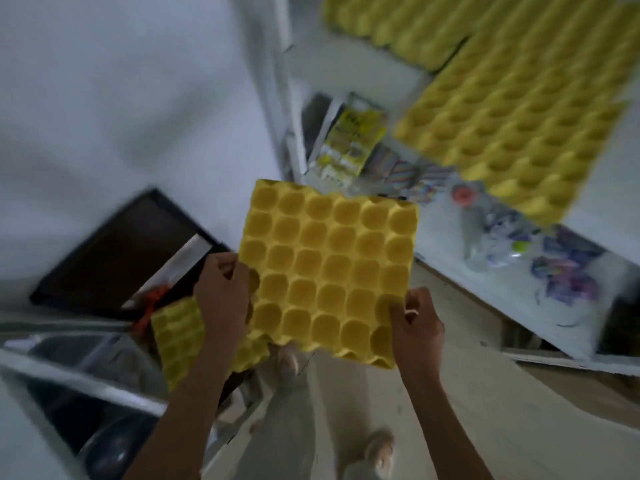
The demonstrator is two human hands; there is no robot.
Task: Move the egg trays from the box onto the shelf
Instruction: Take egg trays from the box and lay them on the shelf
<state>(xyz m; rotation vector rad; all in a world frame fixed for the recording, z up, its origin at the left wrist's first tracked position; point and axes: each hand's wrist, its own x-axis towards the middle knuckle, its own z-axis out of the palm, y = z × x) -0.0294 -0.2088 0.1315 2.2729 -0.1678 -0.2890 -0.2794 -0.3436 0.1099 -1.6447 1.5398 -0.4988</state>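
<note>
I hold a yellow egg tray (329,268) in the air in the middle of the view, cups facing me. My left hand (221,292) grips its left edge and my right hand (417,323) grips its lower right corner. Below the left hand more yellow egg trays (178,337) lie lower down; the box around them is hard to make out. On the white shelf (446,244) at the upper right lies a long row of yellow egg trays (519,112), with another yellow stack (391,22) behind it.
A dark open case (114,258) lies on the floor at the left. The shelf also carries a yellow packet (349,140), striped items (405,174) and plastic-wrapped goods (526,251). My feet (377,448) stand on a pale floor. The picture is motion-blurred.
</note>
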